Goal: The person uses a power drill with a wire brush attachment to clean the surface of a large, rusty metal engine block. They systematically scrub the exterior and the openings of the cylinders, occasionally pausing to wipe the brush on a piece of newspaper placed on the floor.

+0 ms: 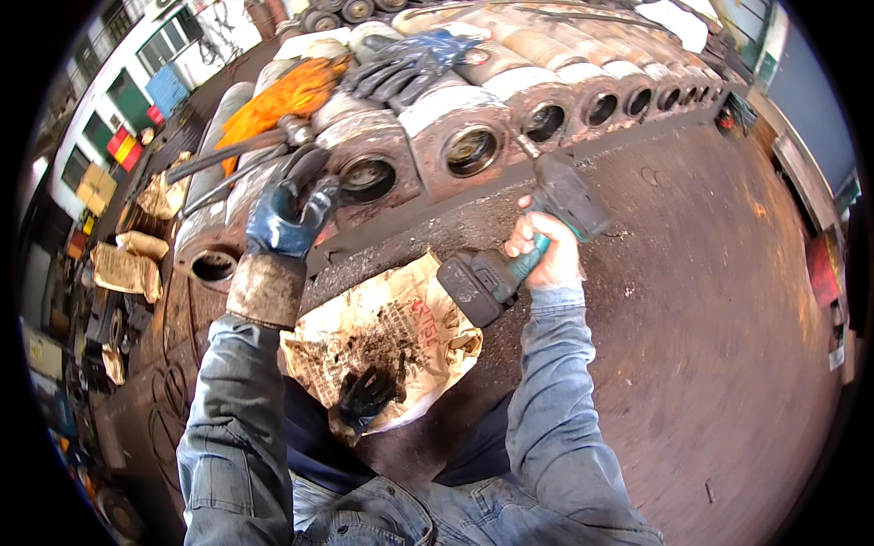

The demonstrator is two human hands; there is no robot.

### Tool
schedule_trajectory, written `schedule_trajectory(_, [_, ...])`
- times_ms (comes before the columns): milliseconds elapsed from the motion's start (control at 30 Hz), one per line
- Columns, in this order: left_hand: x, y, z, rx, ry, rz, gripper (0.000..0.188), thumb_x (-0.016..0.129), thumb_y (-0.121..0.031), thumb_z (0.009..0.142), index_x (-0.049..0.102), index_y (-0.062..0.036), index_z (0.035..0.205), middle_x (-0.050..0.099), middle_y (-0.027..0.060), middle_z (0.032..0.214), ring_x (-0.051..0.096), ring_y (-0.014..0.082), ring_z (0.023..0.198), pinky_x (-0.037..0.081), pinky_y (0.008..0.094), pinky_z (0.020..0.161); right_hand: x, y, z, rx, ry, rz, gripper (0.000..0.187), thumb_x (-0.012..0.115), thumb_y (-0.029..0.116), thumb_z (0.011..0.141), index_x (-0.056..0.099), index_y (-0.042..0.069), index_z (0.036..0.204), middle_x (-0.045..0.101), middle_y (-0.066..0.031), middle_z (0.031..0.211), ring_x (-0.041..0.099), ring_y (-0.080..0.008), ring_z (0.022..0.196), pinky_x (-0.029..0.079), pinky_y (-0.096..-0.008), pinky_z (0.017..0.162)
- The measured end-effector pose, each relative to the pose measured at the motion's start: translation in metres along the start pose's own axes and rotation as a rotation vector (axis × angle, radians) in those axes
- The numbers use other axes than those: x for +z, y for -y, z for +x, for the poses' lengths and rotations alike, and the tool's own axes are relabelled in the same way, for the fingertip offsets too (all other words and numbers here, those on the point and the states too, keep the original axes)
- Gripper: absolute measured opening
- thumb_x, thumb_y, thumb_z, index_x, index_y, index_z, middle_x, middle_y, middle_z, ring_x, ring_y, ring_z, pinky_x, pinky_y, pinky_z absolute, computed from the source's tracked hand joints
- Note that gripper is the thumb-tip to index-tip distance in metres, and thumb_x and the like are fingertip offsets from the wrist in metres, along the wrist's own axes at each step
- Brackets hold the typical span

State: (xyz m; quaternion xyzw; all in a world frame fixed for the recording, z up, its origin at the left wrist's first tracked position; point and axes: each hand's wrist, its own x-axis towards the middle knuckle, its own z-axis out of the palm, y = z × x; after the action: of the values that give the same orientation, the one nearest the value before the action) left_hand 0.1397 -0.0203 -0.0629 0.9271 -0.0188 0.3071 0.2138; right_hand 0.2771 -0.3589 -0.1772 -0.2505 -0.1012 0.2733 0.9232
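My right hand [546, 250], bare, is wrapped round the teal grip of a cordless impact wrench [569, 196]. Its battery end hangs to the left, and its narrow tip points up beside the open end of a rusty metal cylinder [523, 86]. On my left hand [293, 205] is a blue and black work glove; the thumb and fingers are curved but apart, with nothing visible between them. Just beyond those fingers a hammer [297, 130] and dark bars [232, 182] lie across the cylinders. The left hand is beside the round opening of another cylinder [369, 177].
The cylinders lie in a long row ahead. An orange glove [282, 100] and a blue-black pair of gloves [414, 64] rest on them. Before my knees lies a dirty paper sack [437, 314] with a black glove [366, 396]. Cables [164, 405] and crumpled sacks [127, 271] are at left.
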Motion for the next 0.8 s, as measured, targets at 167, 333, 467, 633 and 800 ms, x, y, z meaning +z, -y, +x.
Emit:
schedule_trajectory(167, [-0.002, -0.031, -0.062, -0.228, -0.117, -0.382, 0.041, 0.069, -0.017, 0.093, 0.06, -0.0007, 0.13, 0.066, 0.0127, 0.123, 0.059, 0.0201, 0.118, 0.045, 0.0342, 0.103, 0.041, -0.017, -0.012, 0.092, 0.188, -0.073, 0.042, 0.062, 0.014, 0.084, 0.051, 0.002, 0.122, 0.048, -0.004, 0.068, 0.045, -0.0148, 0.058, 0.04, -0.0345, 0.06])
schedule_trajectory(333, [-0.014, -0.022, -0.131, -0.599, -0.287, -0.771, 0.039, 0.072, -0.017, 0.089, 0.065, -0.0034, 0.124, 0.068, 0.0132, 0.119, 0.062, 0.0242, 0.115, 0.045, 0.0376, 0.104, 0.092, -0.057, -0.032, 0.379, 0.356, -0.296, 0.039, 0.064, 0.006, 0.085, 0.056, -0.004, 0.122, 0.057, -0.0059, 0.081, 0.051, -0.0152, 0.065, 0.042, -0.0283, 0.064])
schedule_trajectory(467, [-0.045, -0.017, -0.175, -0.722, -0.295, -1.044, 0.039, 0.071, -0.016, 0.089, 0.064, -0.0033, 0.125, 0.067, 0.0133, 0.12, 0.062, 0.0244, 0.116, 0.045, 0.0375, 0.104, 0.14, -0.113, -0.058, 0.424, 0.411, -0.614, 0.044, 0.07, 0.007, 0.082, 0.059, -0.005, 0.123, 0.062, -0.0038, 0.081, 0.055, -0.012, 0.068, 0.044, -0.0263, 0.065])
schedule_trajectory(633, [-0.047, -0.014, -0.218, -0.777, -0.225, -1.212, 0.039, 0.07, -0.015, 0.089, 0.063, -0.0031, 0.125, 0.066, 0.0134, 0.121, 0.061, 0.0247, 0.116, 0.045, 0.0373, 0.104, 0.155, -0.168, -0.086, 0.458, 0.504, -0.777, 0.042, 0.075, 0.004, 0.079, 0.063, 0.0, 0.119, 0.065, -0.0046, 0.081, 0.058, -0.0131, 0.064, 0.047, -0.0286, 0.057])
schedule_trajectory(800, [-0.048, -0.013, -0.241, -0.783, -0.213, -1.275, 0.039, 0.069, -0.015, 0.09, 0.062, -0.0029, 0.126, 0.066, 0.0135, 0.122, 0.061, 0.0249, 0.117, 0.045, 0.0372, 0.104, 0.136, -0.199, -0.106, -0.224, 0.921, -1.428, 0.039, 0.073, 0.031, 0.083, 0.062, 0.008, 0.113, 0.069, -0.0095, 0.096, 0.067, -0.0252, 0.083, 0.054, -0.0378, 0.073])
